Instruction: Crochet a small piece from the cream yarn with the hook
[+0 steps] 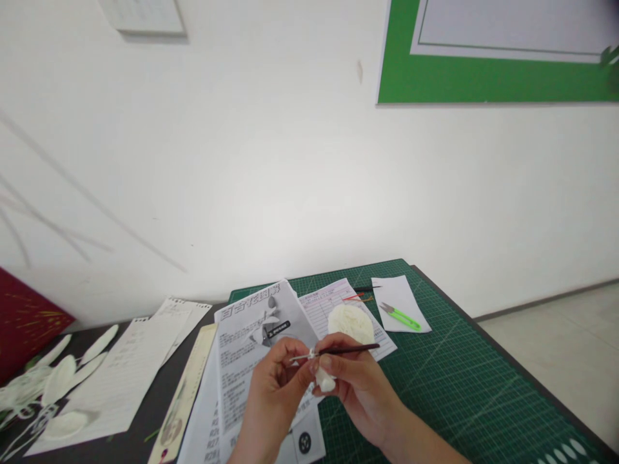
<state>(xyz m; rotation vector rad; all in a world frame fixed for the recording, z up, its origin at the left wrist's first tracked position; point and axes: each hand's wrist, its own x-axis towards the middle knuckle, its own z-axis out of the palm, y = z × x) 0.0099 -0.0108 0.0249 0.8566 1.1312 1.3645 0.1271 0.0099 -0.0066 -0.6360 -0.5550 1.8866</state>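
My right hand (360, 377) is closed around a crochet hook (353, 348) with a dark handle, its thin metal tip pointing left. A small white crocheted piece (325, 381) hangs between my hands, with a white loop around the hook's shaft. The fingers of my left hand (275, 377) pinch at this piece from the left side. Part of the piece is hidden behind my fingers. Just beyond my hands lies a round cream yarn ball (351, 324).
Printed pattern sheets (236, 374) lie beneath my hands on a green cutting mat (464, 380). Lime-green thread snips (402, 316) rest on white paper. At left are a long cream strip (186, 390), handwritten notes (120, 380) and white crocheted petals (60, 380). A white wall stands behind.
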